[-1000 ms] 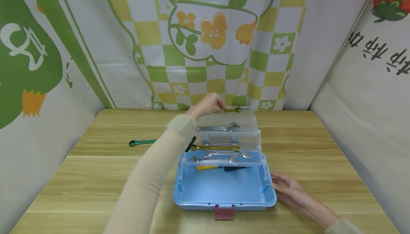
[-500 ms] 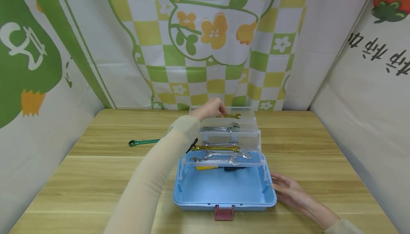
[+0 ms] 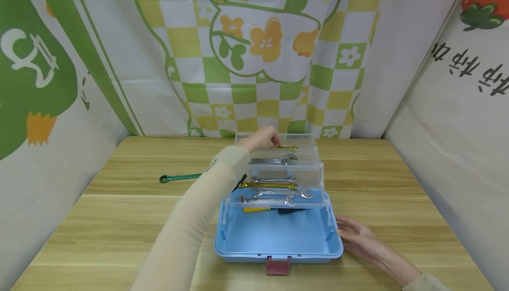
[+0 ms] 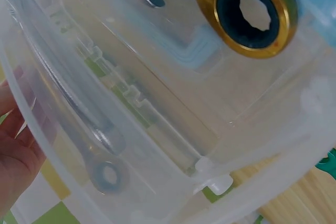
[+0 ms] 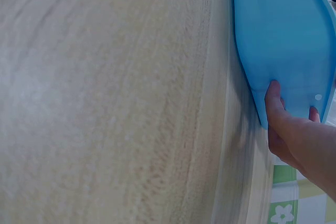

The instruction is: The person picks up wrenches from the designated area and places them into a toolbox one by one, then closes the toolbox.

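Left hand (image 3: 260, 139) pinches a wrench (image 3: 289, 147); right hand (image 3: 359, 234), fingers extended, touches the box (image 3: 274, 235). Snagging could tip the tray (image 3: 306, 140).

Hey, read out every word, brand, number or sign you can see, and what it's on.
"ky": back curtain, cut off above.
Apparently "柿" twice: right curtain, tilted; neighbouring character uncertain.
Too small to read: marks at the left cuff; any on the wrenches.
Unclear if lettering: white shapes on the left curtain.
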`<action>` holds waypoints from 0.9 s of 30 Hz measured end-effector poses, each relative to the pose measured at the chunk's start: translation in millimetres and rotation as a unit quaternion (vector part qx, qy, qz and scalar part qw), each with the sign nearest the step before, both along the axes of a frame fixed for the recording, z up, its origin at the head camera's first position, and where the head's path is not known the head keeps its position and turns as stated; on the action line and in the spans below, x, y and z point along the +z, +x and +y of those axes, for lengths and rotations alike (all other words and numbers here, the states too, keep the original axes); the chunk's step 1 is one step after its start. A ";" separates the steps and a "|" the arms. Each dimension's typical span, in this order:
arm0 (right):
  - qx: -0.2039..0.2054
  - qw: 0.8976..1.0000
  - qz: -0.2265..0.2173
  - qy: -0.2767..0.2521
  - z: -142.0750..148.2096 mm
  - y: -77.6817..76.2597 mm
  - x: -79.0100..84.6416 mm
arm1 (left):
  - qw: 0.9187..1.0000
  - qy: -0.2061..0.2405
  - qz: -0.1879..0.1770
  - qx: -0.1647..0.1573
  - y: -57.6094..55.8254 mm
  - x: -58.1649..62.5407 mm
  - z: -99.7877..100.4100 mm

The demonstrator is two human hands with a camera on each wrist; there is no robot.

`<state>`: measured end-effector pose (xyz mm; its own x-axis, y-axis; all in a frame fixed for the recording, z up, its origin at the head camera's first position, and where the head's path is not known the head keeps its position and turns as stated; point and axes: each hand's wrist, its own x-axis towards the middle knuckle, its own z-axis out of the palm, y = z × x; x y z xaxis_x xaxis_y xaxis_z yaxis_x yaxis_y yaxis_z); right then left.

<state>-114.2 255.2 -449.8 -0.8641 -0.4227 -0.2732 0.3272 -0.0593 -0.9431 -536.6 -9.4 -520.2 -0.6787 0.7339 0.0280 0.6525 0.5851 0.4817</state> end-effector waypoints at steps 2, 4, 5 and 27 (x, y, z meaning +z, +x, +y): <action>0.002 1.000 0.000 0.000 0.1 0.1 -0.1 | 1.000 -0.006 -0.003 -0.001 -34.7 -32.2 2.7; 0.003 1.000 0.002 0.002 -0.1 0.1 -0.2 | 1.000 -0.005 0.001 0.001 -30.6 -29.4 2.5; 0.003 1.000 0.003 0.003 -0.2 0.1 -0.2 | 1.000 -0.008 -0.001 0.008 -20.3 -20.0 2.3; -0.004 1.000 -0.004 0.026 -0.7 -0.3 0.1 | 0.997 -0.039 -0.022 0.067 150.9 149.6 -9.3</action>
<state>-114.5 254.5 -449.7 -0.8651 -0.4007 -0.3018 0.3351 -0.0140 -0.9421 -385.7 -18.7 -370.6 -0.7699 0.6357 -0.0566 0.5458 0.7018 0.4577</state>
